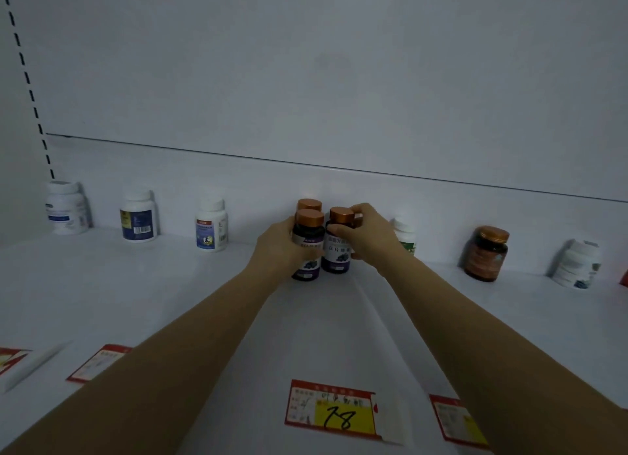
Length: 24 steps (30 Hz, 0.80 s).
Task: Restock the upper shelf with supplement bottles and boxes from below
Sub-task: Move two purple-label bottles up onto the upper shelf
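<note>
Two dark purple-labelled bottles with copper caps stand side by side on the white shelf (306, 335), near the back wall. My left hand (277, 247) grips the left bottle (307, 247) round its body. My right hand (365, 238) holds the right bottle (336, 250), fingers curled over its cap and side. A third copper-capped bottle (309, 204) stands just behind the left one, mostly hidden.
Along the back wall stand three white bottles at left (66, 208) (138, 216) (211, 225), a white bottle with a green label (406, 235) behind my right wrist, a brown bottle (487, 254) and a white one (577, 264) at right. Price tags (331, 408) line the shelf's front edge.
</note>
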Tool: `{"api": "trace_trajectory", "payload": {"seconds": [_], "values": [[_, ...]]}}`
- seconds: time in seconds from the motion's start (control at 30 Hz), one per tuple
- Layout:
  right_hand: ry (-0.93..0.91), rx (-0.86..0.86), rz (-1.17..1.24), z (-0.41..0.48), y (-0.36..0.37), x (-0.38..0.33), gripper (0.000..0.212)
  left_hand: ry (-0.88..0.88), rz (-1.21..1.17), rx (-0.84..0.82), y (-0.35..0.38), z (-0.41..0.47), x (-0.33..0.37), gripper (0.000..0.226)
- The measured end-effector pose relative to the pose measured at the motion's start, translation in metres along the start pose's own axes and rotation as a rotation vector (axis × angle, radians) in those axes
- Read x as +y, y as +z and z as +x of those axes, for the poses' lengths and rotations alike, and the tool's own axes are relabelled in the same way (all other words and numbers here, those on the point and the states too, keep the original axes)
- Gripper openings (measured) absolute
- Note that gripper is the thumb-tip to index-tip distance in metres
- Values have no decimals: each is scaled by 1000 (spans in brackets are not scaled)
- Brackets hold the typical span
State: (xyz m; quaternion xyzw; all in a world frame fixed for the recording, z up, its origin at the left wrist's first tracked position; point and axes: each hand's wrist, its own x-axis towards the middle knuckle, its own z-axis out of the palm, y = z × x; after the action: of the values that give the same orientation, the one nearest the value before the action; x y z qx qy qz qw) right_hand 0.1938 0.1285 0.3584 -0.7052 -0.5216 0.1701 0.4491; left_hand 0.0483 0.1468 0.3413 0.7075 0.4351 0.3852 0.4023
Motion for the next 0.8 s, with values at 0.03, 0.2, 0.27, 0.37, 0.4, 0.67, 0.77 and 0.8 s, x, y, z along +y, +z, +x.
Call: {"api": "trace_trajectory", "payload": {"seconds": [0.03, 0.2, 0.27, 0.37, 0.4, 0.67, 0.77, 0.8], "values": [[-7, 14, -3, 3, 1, 1, 55, 1, 9, -7, 0, 2, -1, 57], [-56, 46, -55, 15, 8, 2, 56, 4, -4, -14, 1, 10, -5, 57], [-71, 53, -89, 18, 10, 2, 56, 4, -14, -21, 1, 13, -7, 57], [-89, 60, -134, 19, 11, 3, 55, 4, -22, -21, 2, 14, -10, 56], [-100, 58, -152, 18, 12, 4, 55, 3, -16, -16, 2, 14, -10, 55], [-141, 48, -195, 18, 14, 5, 52, -21, 110, 15, 4, 14, -5, 50], [-137, 42, -206, 18, 12, 3, 51, -71, 182, 42, 5, 15, -1, 53], [-127, 35, -198, 17, 10, 2, 52, -93, 201, 43, 5, 15, 1, 55]]}}
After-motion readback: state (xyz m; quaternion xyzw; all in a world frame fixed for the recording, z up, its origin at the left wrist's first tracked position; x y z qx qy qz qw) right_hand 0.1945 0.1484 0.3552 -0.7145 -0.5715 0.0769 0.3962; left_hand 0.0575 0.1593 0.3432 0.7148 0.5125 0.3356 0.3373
